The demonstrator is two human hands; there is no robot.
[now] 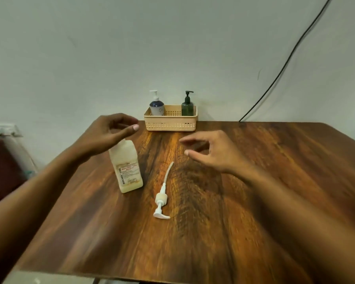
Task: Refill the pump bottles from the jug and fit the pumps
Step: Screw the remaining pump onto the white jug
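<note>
A cream square bottle (128, 170) with a printed label stands upright on the wooden table (213, 232), left of centre; its neck is hidden behind my left hand (111, 132), which hovers over its top with fingers apart and grips nothing. A white pump (162, 198) with its long dip tube lies flat on the table to the right of that bottle. My right hand (211, 150) hovers open above the table, beyond the tube's tip. A dark blue pump bottle (157, 106) and a dark green pump bottle (187, 106) stand in a beige basket (170, 124).
The basket sits at the table's far edge against a pale wall. A black cable (285, 64) runs down the wall to the table's back right. A dark red surface (2, 171) lies to the left of the table.
</note>
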